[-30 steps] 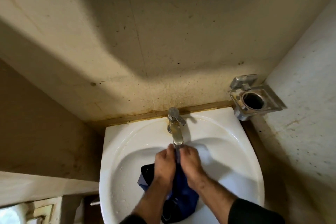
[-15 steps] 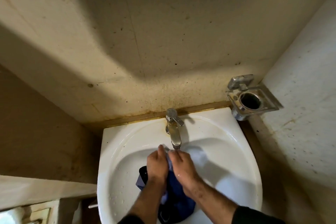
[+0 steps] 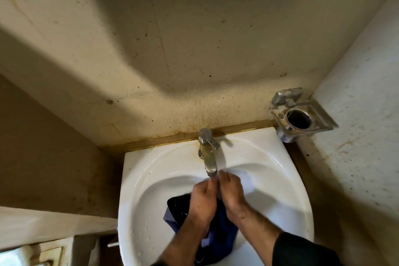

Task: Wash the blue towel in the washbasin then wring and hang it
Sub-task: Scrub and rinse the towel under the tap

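Observation:
The blue towel (image 3: 220,235) hangs bunched in the white washbasin (image 3: 151,179), dark and wet, mostly under my wrists. My left hand (image 3: 203,200) and my right hand (image 3: 232,192) sit side by side just below the spout of the metal tap (image 3: 208,153), each gripping the towel's upper part between them. The fingertips are at the spout's mouth. Water at the spout is hard to make out. The towel's lower end drops toward the basin's near side.
A metal wall holder with a round hole (image 3: 300,117) is fixed at the right, above the basin's corner. Stained walls close in behind and on both sides. A pale ledge (image 3: 54,224) runs at the lower left.
Both hands have kept rubbing the towel under the spout, shifting a little up and down. The view has drifted slightly; the towel stays in the basin.

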